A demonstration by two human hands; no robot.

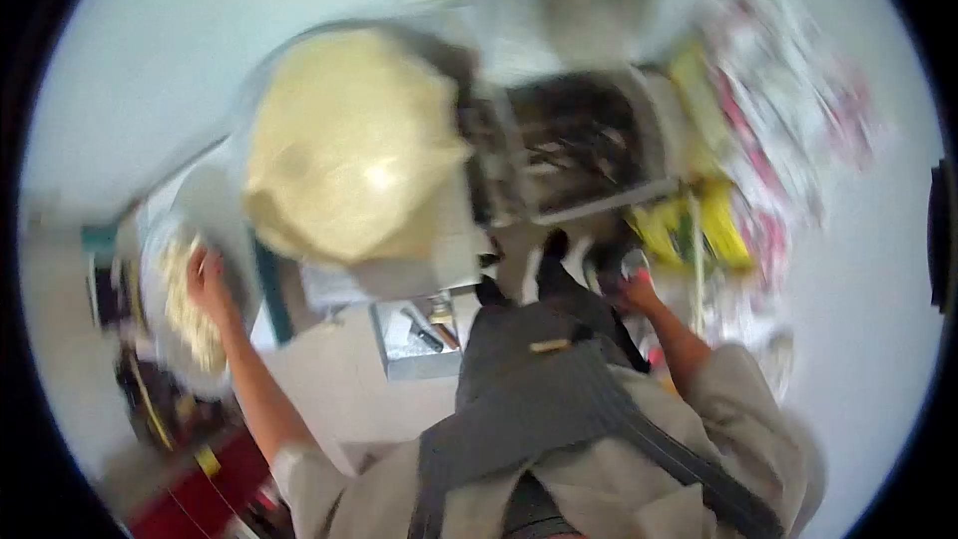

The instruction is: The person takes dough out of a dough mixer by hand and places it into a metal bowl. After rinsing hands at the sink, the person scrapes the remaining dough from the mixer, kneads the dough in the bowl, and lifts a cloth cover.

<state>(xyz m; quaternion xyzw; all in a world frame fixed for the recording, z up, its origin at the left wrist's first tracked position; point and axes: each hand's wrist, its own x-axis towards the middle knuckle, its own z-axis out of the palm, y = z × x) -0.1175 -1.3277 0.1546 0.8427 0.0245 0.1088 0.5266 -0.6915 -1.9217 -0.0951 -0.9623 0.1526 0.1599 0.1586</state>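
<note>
My left hand [207, 284] reaches over a pale oval basin [232, 240] at the left. Its fingertips touch or hover just above a heap of cream-coloured pieces [183, 304]; blur hides whether they pinch any. Low at my right side, my right hand [639, 293] is closed around something with a small, round, whitish end [635, 262], too smeared to name. Beyond the basin, a large rounded pale-yellow sheet or covering [349, 145] lies on a white surface.
An open grey box [424, 367] by my legs holds a dark-handled tool and other small items. Ahead stands a bin [599, 202] with dark contents. Yellow bags [699, 230] and pink-and-white bags [778, 90] line the right. A red case [185, 494] sits lower left.
</note>
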